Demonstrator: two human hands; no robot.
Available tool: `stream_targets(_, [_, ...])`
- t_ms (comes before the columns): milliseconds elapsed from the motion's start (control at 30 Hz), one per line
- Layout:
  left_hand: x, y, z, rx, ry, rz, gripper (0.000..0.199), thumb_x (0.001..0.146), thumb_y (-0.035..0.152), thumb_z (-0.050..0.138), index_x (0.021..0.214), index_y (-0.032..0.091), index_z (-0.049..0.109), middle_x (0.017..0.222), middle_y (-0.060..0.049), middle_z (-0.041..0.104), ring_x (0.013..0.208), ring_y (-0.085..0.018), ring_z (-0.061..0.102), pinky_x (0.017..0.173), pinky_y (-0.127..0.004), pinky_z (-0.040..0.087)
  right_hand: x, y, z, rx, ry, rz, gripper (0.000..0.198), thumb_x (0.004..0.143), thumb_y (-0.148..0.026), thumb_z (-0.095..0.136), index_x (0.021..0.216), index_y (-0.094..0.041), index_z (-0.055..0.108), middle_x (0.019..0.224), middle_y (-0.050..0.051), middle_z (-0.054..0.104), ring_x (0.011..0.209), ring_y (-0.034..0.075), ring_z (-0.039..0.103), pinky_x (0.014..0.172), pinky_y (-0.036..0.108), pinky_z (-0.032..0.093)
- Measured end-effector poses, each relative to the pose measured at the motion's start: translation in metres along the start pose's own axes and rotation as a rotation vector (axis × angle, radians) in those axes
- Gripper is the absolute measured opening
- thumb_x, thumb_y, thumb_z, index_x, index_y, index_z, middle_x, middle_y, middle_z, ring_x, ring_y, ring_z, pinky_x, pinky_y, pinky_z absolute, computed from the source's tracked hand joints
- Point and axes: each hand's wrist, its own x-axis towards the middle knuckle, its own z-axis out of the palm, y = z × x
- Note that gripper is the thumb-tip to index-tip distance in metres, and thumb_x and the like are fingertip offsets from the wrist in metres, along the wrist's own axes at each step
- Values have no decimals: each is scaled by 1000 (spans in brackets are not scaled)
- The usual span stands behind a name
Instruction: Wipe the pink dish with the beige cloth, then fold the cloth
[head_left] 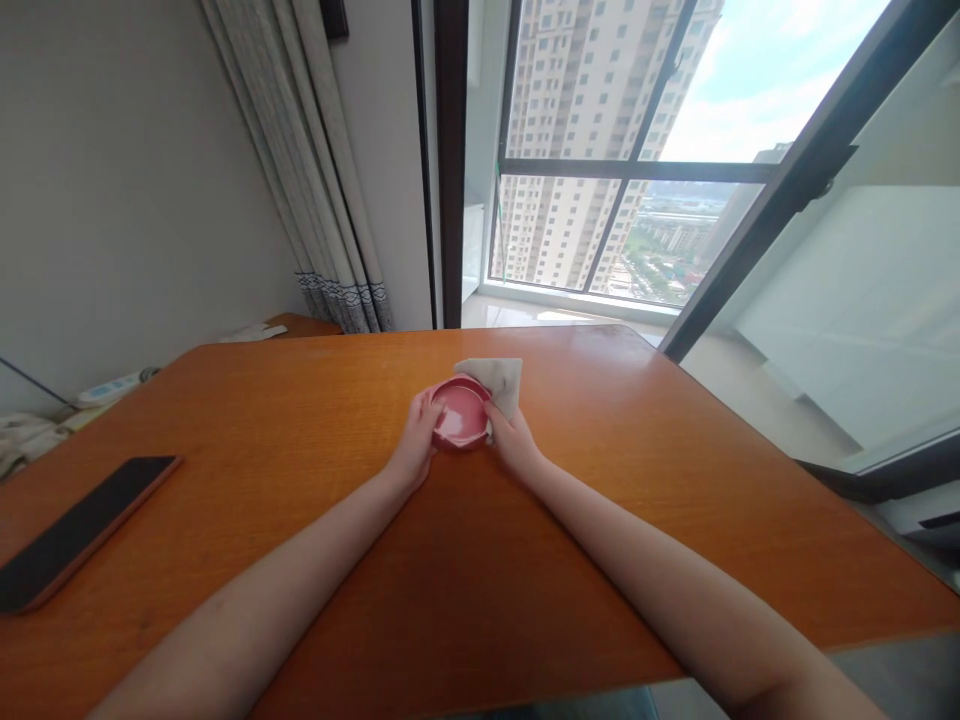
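A small pink dish (461,412) with a shiny inside is held above the wooden table (570,590), its open side tilted toward me. My left hand (414,440) grips its left rim, thumb over the edge. On the opposite side, my right hand (514,440) is closed on the right rim, its thumb near the edge. A pale, flat, square-cornered piece (504,378) shows behind the dish on the right, close to my right fingers. Whether those fingers also hold it, I cannot tell.
A long black slab with a reddish-brown edge (82,530) lies at the table's left. Beyond the left edge are a white power strip (112,388) and some cloth (30,440). Behind the table hang curtains (315,180), beside a large window (600,170).
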Motion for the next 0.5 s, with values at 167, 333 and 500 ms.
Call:
stream_targets(167, [4,1,-4,-58,137,135,39,81,42,54,115,24,50,117,-5,55,103,-18,55,79,-28,51,-18,1,28,61,-8,118,61,82,-57,50,132,-22,46,134,7,51,127,23,43,109,41,31])
stream_targets(333, [2,1,-4,42,15,102,50,80,51,53,124,28,45,126,-5,51,105,-20,55,76,-29,52,-16,0,28,95,104,77,58,79,-55,53,126,-21,50,128,6,56,126,22,44,110,40,30])
stream_targets(500, [6,1,-7,251,-51,51,45,75,47,60,114,23,54,117,-6,55,102,-21,54,81,-32,50,-4,-6,7,90,129,68,43,79,-45,53,113,-20,60,114,4,64,114,23,53,104,40,36])
